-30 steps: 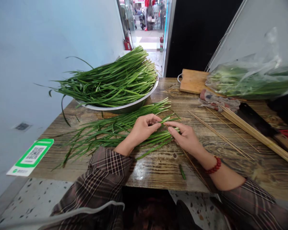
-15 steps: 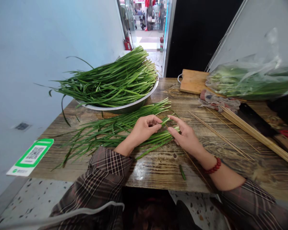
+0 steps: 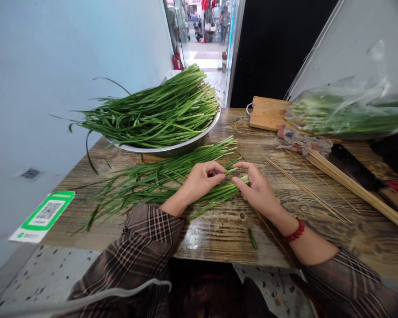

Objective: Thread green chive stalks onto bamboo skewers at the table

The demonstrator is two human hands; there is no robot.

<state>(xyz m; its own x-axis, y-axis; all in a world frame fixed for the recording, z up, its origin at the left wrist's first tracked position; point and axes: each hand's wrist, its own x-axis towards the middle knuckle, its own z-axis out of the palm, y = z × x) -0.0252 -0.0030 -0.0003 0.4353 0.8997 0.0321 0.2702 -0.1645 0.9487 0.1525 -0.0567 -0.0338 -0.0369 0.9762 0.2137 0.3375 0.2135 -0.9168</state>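
Observation:
Green garlic chives [image 3: 231, 171] with pale cut ends are pinched between the thumb and fingers of my left hand [image 3: 203, 179]. Just to the right, my right hand [image 3: 257, 187] has its thumb and index finger curled apart around those ends. A thin bamboo skewer [image 3: 272, 234] runs through the right hand; its point reaches the chives and its other end slants toward the table's front edge. Below both hands, more chives [image 3: 215, 194] lie on the wood, partly covered by the left hand. Another loose bunch [image 3: 172, 165] lies just behind.
A metal basin [image 3: 216, 121] heaped with chives stands behind. On the right are loose skewers [image 3: 301, 185], a skewer bundle [image 3: 354, 183], a knife [image 3: 354, 165], a crumpled cloth [image 3: 305, 141], a cutting board [image 3: 268, 112] and a bagged bunch of greens [image 3: 348, 110]. A QR card [image 3: 44, 216] is at left.
My right fingertips have drawn back slightly from the chive ends. The left hand keeps its pinch, and the skewer stays in the right hand.

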